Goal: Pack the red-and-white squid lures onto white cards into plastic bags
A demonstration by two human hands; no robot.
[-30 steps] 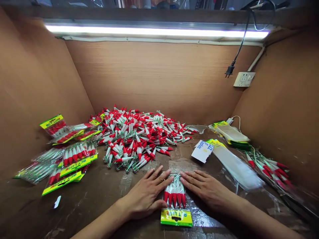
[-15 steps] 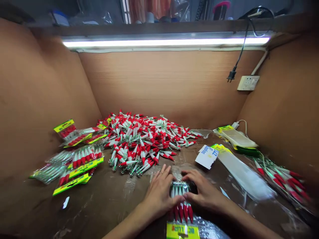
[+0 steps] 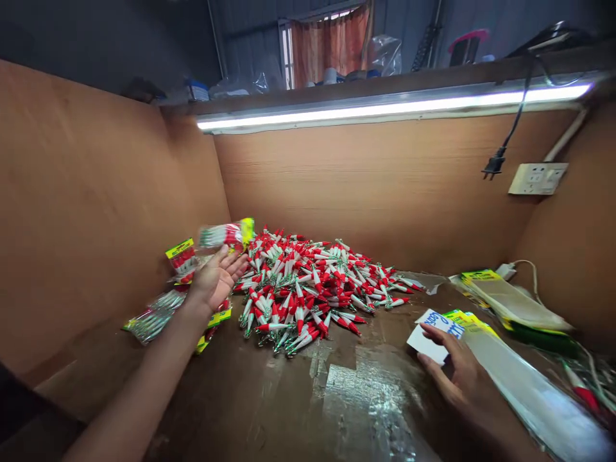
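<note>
My left hand (image 3: 215, 282) reaches out to the left, palm turned up and fingers spread. Just beyond its fingertips is a slightly blurred clear packet of red-and-white fishing lures (image 3: 222, 236) with a yellow header; whether the fingers touch it I cannot tell. Other lure packets (image 3: 161, 311) lie below and behind that forearm. On the right, my right hand (image 3: 455, 369) has thumb and fingers apart at the edge of a white card (image 3: 428, 343) with blue writing. Beside it lie flat clear bags (image 3: 524, 378) with yellow headers.
A large heap of loose red-and-white lures (image 3: 312, 282) lies at the back middle. More yellow-topped bags (image 3: 514, 298) lie at the right. A black plug (image 3: 494, 163) hangs near the wall socket (image 3: 538, 178). Wooden panels (image 3: 366, 179) enclose the bench, with a light tube above.
The packet of lures has gone from between both hands at the front to the left pile. My left hand swung left and opened; my right hand moved right to the card. The view shifted.
</note>
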